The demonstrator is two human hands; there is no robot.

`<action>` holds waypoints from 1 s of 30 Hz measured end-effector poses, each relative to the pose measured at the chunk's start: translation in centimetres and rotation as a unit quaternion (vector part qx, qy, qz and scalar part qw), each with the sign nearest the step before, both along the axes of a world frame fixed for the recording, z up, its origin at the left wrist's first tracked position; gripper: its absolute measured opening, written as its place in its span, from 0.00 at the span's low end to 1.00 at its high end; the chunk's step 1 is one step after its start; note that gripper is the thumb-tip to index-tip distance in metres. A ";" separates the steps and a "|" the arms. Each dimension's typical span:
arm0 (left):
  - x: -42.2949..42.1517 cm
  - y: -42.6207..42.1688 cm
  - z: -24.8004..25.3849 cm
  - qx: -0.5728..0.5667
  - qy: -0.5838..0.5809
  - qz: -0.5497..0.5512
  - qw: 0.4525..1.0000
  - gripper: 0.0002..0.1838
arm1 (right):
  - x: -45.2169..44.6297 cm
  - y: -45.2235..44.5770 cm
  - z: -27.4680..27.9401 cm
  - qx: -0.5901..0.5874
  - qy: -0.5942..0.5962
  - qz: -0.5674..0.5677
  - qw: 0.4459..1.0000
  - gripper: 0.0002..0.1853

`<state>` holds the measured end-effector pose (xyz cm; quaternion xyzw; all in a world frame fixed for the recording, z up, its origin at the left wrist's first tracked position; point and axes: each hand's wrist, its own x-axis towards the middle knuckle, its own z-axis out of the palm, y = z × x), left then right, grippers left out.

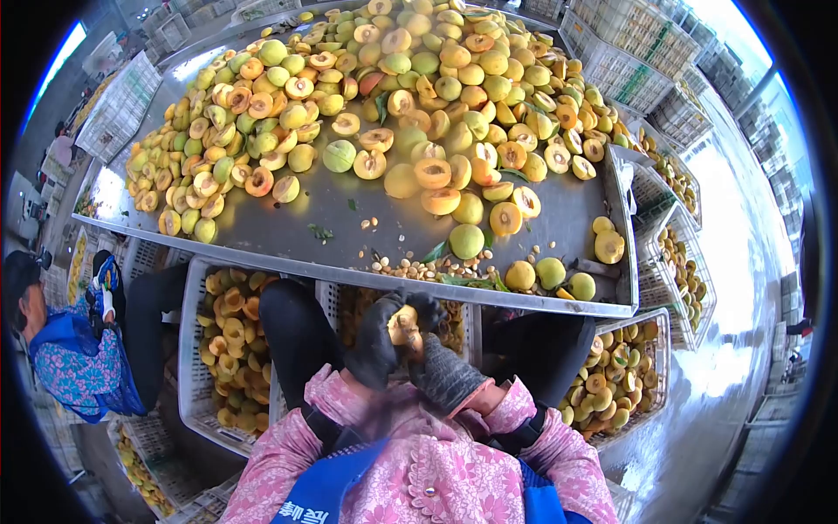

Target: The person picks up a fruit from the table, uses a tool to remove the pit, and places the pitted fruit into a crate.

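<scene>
My left hand [374,342], in a dark glove, is closed around a pale yellow peach half [403,326] with its cut flesh facing up. Close against it from the lower right is my right hand [447,374], in a grey knit glove with its fingers curled in. A small brownish piece shows between the right fingers and the fruit; whether it is a fingertip or a tool I cannot tell. Both hands are over my lap, just below the near edge of the metal table [288,236]. Whole and halved peaches [432,173] are heaped on that table.
Loose pits [419,266] and leaves lie along the table's raised front lip. Crates of peach halves stand beside my left leg [234,349] and right leg [611,384], with another beneath my hands. A co-worker [83,349] sits at left. Stacked crates [628,61] and wet floor [733,323] lie beyond.
</scene>
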<state>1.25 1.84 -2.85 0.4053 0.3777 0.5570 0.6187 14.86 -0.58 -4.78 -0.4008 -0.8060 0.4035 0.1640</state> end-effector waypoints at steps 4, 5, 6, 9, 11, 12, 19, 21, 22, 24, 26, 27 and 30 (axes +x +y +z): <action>-2.0 0.0 -0.6 0.108 0.179 -0.090 0.974 0.20 | 0.2 0.6 4.9 -0.179 -0.051 -0.045 0.981 0.14; -2.0 0.1 -1.4 0.087 0.150 -0.075 0.982 0.20 | 0.2 0.5 3.6 -0.178 -0.053 -0.054 0.981 0.14; -1.9 0.2 -2.3 0.067 0.121 -0.060 0.989 0.19 | 0.3 0.4 2.8 -0.177 -0.055 -0.062 0.981 0.14; -1.2 0.1 -1.5 0.010 0.039 -0.023 0.999 0.18 | 0.6 0.5 3.0 -0.158 -0.004 -0.049 0.986 0.15; -0.7 -0.1 0.0 -0.043 -0.026 -0.003 0.999 0.17 | 0.4 0.6 4.0 -0.161 0.010 -0.046 0.986 0.14; -0.5 -0.3 0.7 -0.079 -0.065 0.005 0.995 0.17 | 0.3 0.6 4.2 -0.164 0.017 -0.045 0.985 0.14; -1.0 -0.7 -1.3 0.065 0.160 0.040 0.984 0.18 | 0.6 0.7 5.5 -0.615 0.325 -0.063 0.716 0.12; -0.2 -0.8 -0.1 -0.052 -0.028 0.045 0.997 0.17 | 1.0 0.4 4.0 -0.704 0.377 -0.051 0.599 0.12; 0.1 -0.7 0.4 -0.109 -0.128 0.046 0.985 0.17 | 1.0 0.2 4.2 -0.699 0.379 -0.050 0.605 0.12; 0.3 -0.9 -2.7 -0.149 -0.144 0.063 0.976 0.15 | 0.9 0.1 4.8 -0.686 0.381 -0.045 0.618 0.11; 0.7 -0.6 -1.6 -0.180 -0.175 0.072 0.965 0.14 | 0.8 -0.3 4.4 -0.673 0.372 -0.092 0.632 0.10; 1.1 -0.7 -0.8 -0.191 -0.198 0.068 0.959 0.14 | 0.8 -0.3 4.3 -0.665 0.368 -0.116 0.640 0.10; 0.1 -0.1 -1.4 -0.113 0.078 0.027 0.990 0.11 | 2.8 -0.1 4.9 -0.639 0.410 -0.069 0.647 0.14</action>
